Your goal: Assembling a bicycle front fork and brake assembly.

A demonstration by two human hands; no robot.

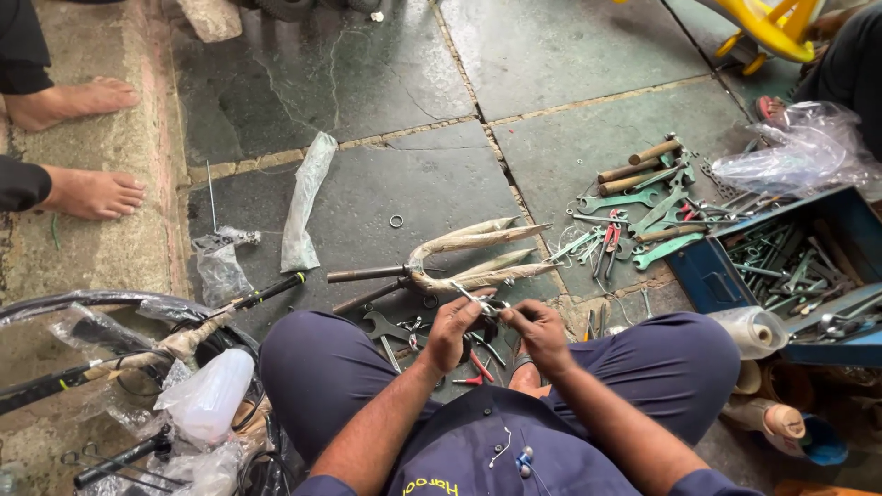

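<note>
My left hand (452, 329) and my right hand (539, 332) meet above my lap, both pinching a small metal brake part (484, 305) with thin wire arms. Just beyond them on the stone floor lie two bicycle forks (478, 255) wrapped in brown paper, their steel stems pointing left. Under my hands, between my knees, lie pliers with red handles (477, 370) and a dark spanner (381, 326).
A blue toolbox (790, 276) full of tools stands at right, with spanners and hammers (643, 207) spread beside it. Plastic-wrapped bicycle parts (138, 367) fill the lower left. Another person's bare feet (83, 147) rest on the raised kerb at left. A small ring (396, 220) lies on the floor.
</note>
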